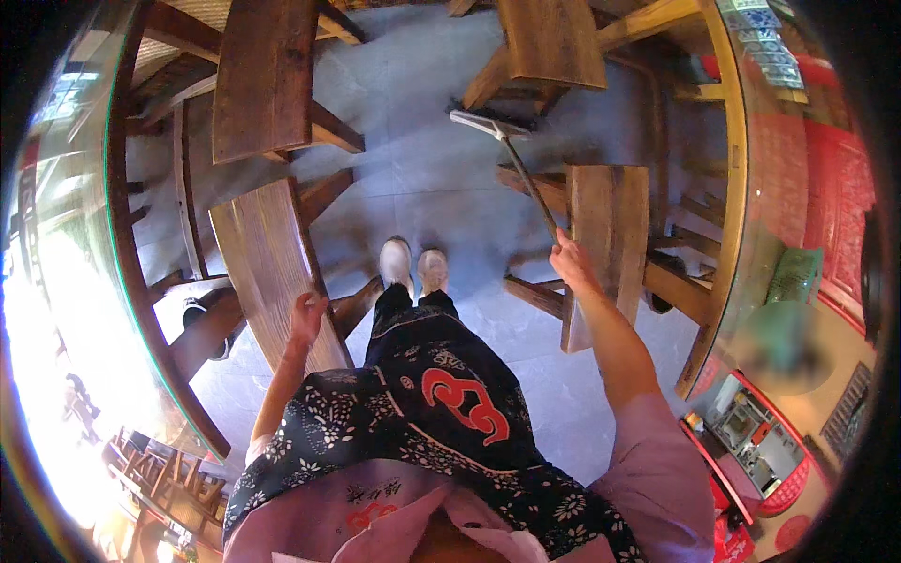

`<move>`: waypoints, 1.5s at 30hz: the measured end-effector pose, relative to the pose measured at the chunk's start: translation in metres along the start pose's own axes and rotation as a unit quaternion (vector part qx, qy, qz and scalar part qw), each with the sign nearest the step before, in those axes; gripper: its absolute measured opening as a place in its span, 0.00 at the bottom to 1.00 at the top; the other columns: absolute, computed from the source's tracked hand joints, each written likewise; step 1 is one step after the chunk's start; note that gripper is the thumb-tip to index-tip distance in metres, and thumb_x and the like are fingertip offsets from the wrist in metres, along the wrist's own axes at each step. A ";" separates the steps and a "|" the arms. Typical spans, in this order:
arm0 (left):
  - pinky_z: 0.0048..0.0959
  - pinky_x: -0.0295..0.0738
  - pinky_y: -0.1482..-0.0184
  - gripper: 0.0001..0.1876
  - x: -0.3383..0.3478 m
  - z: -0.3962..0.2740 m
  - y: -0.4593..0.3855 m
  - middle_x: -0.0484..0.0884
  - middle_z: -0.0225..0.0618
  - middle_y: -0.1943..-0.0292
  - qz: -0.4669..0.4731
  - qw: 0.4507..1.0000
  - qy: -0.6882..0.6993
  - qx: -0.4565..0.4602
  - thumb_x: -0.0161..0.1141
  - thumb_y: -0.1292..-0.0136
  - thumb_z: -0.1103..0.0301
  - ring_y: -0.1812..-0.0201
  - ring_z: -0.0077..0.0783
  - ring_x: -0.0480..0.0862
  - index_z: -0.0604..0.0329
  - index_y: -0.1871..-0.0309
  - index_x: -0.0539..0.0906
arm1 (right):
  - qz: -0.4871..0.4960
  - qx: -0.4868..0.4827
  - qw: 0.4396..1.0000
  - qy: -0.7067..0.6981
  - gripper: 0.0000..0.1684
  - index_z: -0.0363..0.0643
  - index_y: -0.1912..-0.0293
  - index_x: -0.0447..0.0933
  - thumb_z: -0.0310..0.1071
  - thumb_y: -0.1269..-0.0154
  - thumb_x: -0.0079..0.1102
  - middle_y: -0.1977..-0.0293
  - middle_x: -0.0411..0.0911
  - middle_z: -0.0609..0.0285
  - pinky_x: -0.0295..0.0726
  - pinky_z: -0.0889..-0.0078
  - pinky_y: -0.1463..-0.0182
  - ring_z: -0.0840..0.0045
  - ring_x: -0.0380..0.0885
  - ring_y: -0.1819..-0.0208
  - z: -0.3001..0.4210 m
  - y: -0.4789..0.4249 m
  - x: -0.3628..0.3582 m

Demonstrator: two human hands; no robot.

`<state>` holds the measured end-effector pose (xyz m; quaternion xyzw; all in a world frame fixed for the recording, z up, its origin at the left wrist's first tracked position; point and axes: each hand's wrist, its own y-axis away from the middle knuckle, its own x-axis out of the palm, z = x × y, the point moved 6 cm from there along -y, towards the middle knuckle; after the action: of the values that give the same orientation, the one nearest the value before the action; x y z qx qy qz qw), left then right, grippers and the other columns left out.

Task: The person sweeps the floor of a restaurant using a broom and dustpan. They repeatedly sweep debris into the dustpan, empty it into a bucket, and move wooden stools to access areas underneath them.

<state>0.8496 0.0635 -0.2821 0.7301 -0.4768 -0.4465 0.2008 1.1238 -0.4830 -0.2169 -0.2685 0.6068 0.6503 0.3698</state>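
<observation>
My right hand (571,262) is closed around the upper end of a dark broom handle (526,176), above the near right wooden bench (609,239). The handle slopes away to a wide broom head (486,124) with a pale bar and dark bristles. That head rests on the grey tiled floor (415,158), close to the legs of the far right bench (556,42). Over the near left wooden bench (264,260) hangs my left hand (307,318), its fingers loosely curled. Whether it holds anything small is hidden.
Glass-topped wooden tables flank the aisle, with the left tabletop edge (116,204) and the right one (732,169) bordering it. Another bench (264,77) stands far left. Bench legs jut into the aisle near my shoes (396,262). A red-rimmed counter (757,436) is at lower right.
</observation>
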 end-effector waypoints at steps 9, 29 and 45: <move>0.27 0.73 0.60 0.18 -0.011 0.020 0.002 0.82 0.37 0.67 0.082 0.992 0.040 0.088 0.59 0.42 0.58 0.64 0.27 0.80 0.67 0.58 0.78 | 0.144 0.112 0.951 -0.249 0.30 0.41 0.38 0.60 0.34 0.42 0.43 0.74 0.77 0.42 0.79 0.57 0.74 0.56 0.79 0.75 0.073 0.034 0.073; 0.23 0.72 0.63 0.17 0.017 0.091 0.204 0.82 0.33 0.65 -0.054 0.965 0.235 -0.107 0.56 0.37 0.58 0.64 0.22 0.79 0.62 0.53 0.78 | 0.293 -0.021 0.951 -0.099 0.21 0.38 0.49 0.65 0.33 0.42 0.42 0.77 0.75 0.50 0.74 0.61 0.83 0.67 0.74 0.86 0.084 0.129 0.103; 0.50 0.58 0.42 0.54 -0.033 0.320 0.440 0.60 0.48 0.40 -0.282 0.661 0.549 -0.427 0.67 0.57 0.41 0.41 0.45 0.64 0.49 0.31 0.48 | 0.261 -0.022 0.965 0.007 0.24 0.42 0.45 0.64 0.31 0.44 0.42 0.77 0.76 0.52 0.78 0.68 0.82 0.70 0.77 0.82 0.027 0.229 0.159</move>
<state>0.3470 -0.0696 -0.1168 0.7763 0.1917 -0.1546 0.5803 0.8494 -0.4291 -0.2057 -0.1130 0.6442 0.7354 0.1773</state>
